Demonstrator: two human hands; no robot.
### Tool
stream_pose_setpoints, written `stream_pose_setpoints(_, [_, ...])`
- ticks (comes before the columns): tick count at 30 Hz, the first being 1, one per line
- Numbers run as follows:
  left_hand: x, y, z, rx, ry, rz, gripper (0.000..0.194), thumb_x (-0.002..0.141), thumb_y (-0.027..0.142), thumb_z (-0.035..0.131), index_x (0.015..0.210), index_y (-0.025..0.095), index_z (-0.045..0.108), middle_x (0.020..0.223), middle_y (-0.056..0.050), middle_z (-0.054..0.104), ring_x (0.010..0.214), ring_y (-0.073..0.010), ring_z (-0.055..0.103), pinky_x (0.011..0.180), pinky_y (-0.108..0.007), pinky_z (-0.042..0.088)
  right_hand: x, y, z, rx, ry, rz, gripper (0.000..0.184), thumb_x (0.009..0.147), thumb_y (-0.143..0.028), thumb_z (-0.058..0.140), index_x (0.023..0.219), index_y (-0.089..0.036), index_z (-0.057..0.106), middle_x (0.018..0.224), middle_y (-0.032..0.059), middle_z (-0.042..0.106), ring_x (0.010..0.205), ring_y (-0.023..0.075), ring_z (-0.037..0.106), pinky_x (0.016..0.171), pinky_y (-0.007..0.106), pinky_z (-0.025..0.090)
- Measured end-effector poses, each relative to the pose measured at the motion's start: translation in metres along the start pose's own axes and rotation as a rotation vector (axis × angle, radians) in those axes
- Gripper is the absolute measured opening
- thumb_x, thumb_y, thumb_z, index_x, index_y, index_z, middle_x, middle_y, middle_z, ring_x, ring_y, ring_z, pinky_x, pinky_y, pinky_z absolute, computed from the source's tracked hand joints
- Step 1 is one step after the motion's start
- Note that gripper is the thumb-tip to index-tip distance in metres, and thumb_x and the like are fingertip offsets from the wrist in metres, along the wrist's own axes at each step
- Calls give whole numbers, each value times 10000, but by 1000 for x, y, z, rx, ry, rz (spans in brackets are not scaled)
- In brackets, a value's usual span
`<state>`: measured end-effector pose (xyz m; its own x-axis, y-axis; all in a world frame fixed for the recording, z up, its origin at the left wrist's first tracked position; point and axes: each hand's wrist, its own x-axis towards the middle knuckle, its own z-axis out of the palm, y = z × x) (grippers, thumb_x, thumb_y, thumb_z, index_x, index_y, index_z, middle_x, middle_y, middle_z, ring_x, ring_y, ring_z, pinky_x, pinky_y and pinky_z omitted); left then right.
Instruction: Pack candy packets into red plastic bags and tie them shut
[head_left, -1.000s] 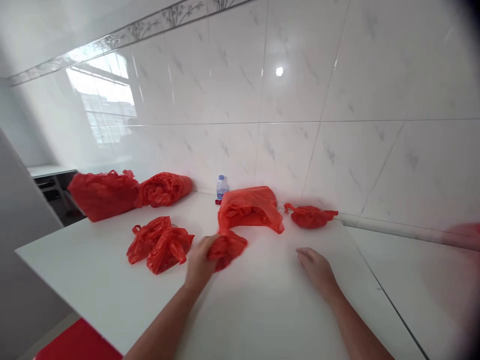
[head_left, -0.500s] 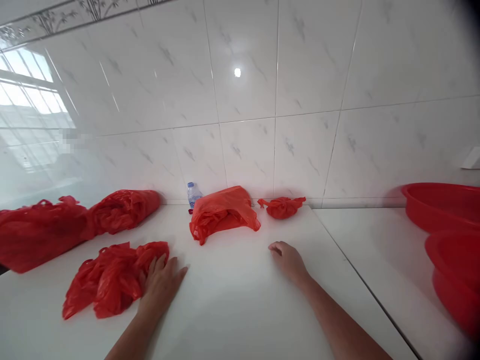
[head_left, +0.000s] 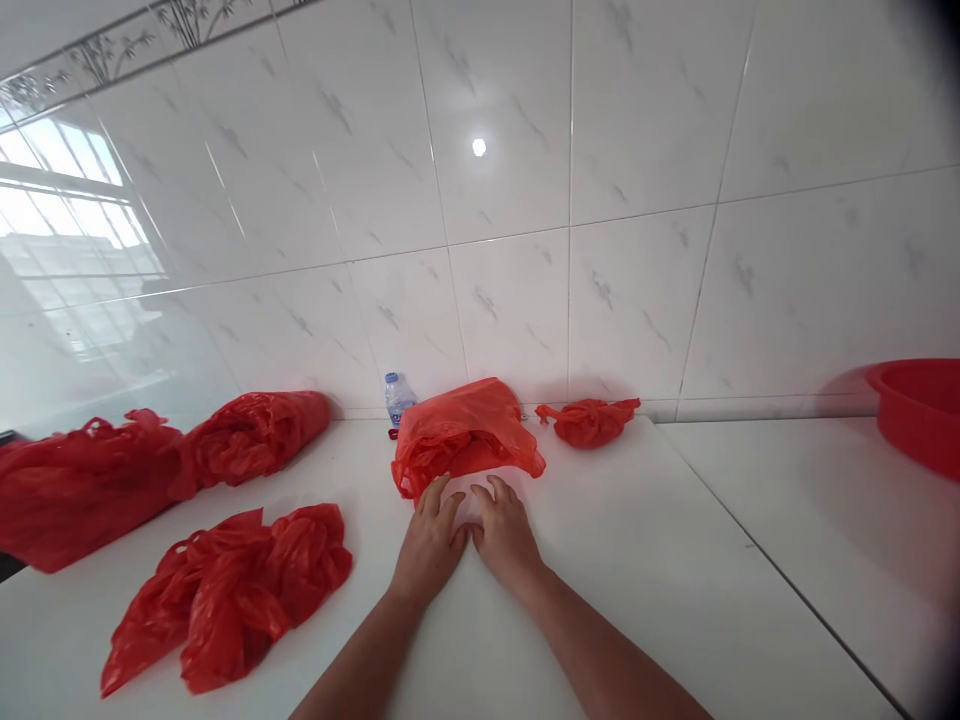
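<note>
My left hand (head_left: 431,538) and my right hand (head_left: 505,530) are close together over the white table, thumbs nearly meeting. Both have their fingers apart and curved, and I see nothing held in them. Just beyond my fingertips lies a crumpled red plastic bag (head_left: 469,425), its bunched opening facing me. The left fingertips are at its front edge; whether they touch it I cannot tell. Off to the left, another crumpled red plastic bag (head_left: 247,575) rests untouched on the table. A small knotted red bag (head_left: 592,422) is behind and right of my hands.
A clear bottle with a blue cap (head_left: 396,398) stands against the tiled wall (head_left: 517,310). At the far left are a rolled red bag (head_left: 259,435) and a large red bag (head_left: 82,490). A red basin (head_left: 922,415) sits at the right, past a seam in the white tabletop (head_left: 637,540).
My left hand has left the crumpled bag on the left and moved right. My right hand has moved left and opened. The view has turned slightly left.
</note>
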<state>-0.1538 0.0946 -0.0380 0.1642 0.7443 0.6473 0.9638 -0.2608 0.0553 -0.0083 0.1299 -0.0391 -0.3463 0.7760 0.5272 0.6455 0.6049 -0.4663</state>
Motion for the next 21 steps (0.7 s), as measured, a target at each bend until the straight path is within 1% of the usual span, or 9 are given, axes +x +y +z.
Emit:
stream_pose_setpoints(2, [8,-1,8,-14,29,-28,358,802,127,524,1155,179,521,1384,-138,389,1304,-286,368,1001,-456,431,14,2,5,-19,60,62,548,756,-111,533,1300,-149,476,1384,167,397,1257,277,392,987,379,366])
stream_pose_setpoints(4, [13,1,10,-23,63,-34,351,804,113,511,1149,173,529,1386,-138,389,1317,-280,350,1009,-450,425,28,6,8,-39,125,113,571,760,-109,517,1327,-128,450,1402,181,376,1275,292,377,1003,404,350])
stream_pose_setpoints(7, [19,8,7,2,123,11,373,813,86,478,1170,178,535,1419,-135,368,1365,-282,275,1046,-474,377,48,14,10,-29,182,171,557,784,-128,480,1340,-139,448,1320,174,477,1232,301,429,989,432,364])
stream_pose_setpoints(10, [25,17,2,73,216,50,405,816,77,479,1195,196,553,1452,-132,355,1392,-304,215,1084,-543,280,62,24,12,74,180,190,544,793,-101,412,1329,-179,471,1205,116,592,1151,260,510,954,388,408])
stream_pose_setpoints(12, [31,18,2,126,287,55,392,818,90,496,1184,201,579,1453,-142,371,1389,-316,225,1090,-571,235,68,31,14,145,174,177,550,779,-82,392,1303,-216,493,1198,70,609,1123,232,535,944,358,421])
stream_pose_setpoints(14, [39,15,4,187,344,50,378,823,113,512,1182,198,596,1446,-157,389,1386,-328,233,1088,-582,215,72,36,16,165,173,187,528,761,-85,411,1257,-224,526,1196,60,611,1109,235,544,943,362,422])
stream_pose_setpoints(17, [56,3,8,286,373,-2,421,834,141,513,1247,202,569,1452,-171,378,1390,-348,209,1080,-601,196,74,38,18,155,182,227,461,741,-108,469,1184,-190,569,1150,99,623,1078,266,554,921,380,428])
stream_pose_setpoints(19, [67,-6,11,326,366,-62,468,841,153,502,1306,206,521,1469,-171,346,1393,-357,193,1076,-612,187,74,36,17,199,182,191,402,752,-117,471,1125,-194,598,1108,94,637,1044,250,567,897,358,435])
stream_pose_setpoints(21, [75,-12,14,335,347,-105,500,847,158,487,1345,208,478,1482,-163,322,1395,-355,187,1074,-620,178,74,33,16,277,149,139,285,793,-144,445,985,-208,645,994,66,667,953,214,595,842,320,448])
